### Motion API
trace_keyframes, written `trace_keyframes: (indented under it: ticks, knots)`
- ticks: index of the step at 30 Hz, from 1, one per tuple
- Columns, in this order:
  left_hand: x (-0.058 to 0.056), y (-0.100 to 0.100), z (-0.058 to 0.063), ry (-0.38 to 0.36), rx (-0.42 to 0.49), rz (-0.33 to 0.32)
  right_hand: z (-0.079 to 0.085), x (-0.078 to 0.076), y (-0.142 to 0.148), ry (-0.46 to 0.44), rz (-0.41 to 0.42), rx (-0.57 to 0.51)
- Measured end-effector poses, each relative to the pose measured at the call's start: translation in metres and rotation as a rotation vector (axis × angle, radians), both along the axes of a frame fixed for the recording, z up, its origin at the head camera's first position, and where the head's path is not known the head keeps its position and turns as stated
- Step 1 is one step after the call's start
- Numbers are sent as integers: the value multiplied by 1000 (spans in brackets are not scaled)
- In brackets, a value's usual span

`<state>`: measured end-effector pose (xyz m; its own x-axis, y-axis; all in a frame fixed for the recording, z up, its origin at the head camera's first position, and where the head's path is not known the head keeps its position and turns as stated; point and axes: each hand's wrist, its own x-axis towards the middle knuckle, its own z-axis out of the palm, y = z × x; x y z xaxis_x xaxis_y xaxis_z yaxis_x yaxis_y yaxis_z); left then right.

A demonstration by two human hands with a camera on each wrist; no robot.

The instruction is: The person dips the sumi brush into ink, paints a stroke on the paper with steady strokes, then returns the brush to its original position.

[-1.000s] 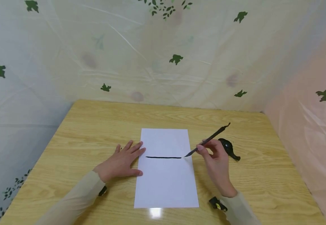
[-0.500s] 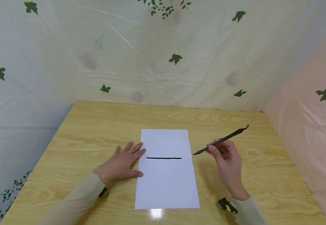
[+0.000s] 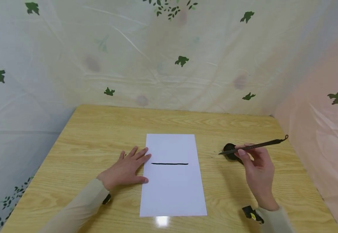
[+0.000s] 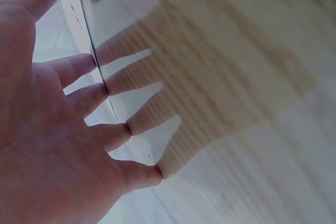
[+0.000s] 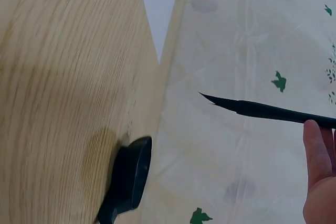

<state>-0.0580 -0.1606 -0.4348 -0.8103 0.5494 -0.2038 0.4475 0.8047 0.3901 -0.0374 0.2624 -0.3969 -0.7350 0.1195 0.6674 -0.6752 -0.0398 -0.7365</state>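
Note:
A white sheet of paper (image 3: 171, 191) lies on the wooden table, with one black horizontal stroke (image 3: 169, 163) across it. My left hand (image 3: 126, 170) rests spread at the paper's left edge, fingertips and thumb on it; in the left wrist view its fingers (image 4: 107, 137) are straight. My right hand (image 3: 259, 171) pinches a black writing brush (image 3: 262, 144) between thumb and fingers, dark tip to the left. In the head view the brush overlaps a small black ink dish with a handle (image 3: 228, 149). The right wrist view shows the brush (image 5: 273, 112) raised above the ink dish (image 5: 128, 177).
Small dark specks (image 3: 217, 152) mark the table (image 3: 104, 126) left of the dish. Pale cloth with green bird prints (image 3: 145, 64) hangs behind the table, and pinkish cloth (image 3: 326, 136) on the right. A light reflection shines below the paper.
My right hand has moved the brush rightwards, off the paper's right side and over to the ink dish, tilting it flatter. My left hand and the paper stay in place.

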Motion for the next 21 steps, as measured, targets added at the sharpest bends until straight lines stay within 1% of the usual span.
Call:
trace_keyframes:
  ticks: [4, 9, 13, 18, 21]
  knots:
    - [0, 0, 0, -7, -9, 4, -1, -1, 12, 10, -22, 9]
    - [0, 1, 1, -9, -15, 1, -2, 0, 23, -2, -35, 18]
    - [0, 2, 2, -9, -12, 0, -3, 1, 31, -11, -76, 56]
    - [-1, 3, 3, -13, -12, 7, -5, 1, 40, -17, -99, 65]
    - [-1, 3, 4, -17, -9, 12, -7, 1, 45, -14, -120, 94]
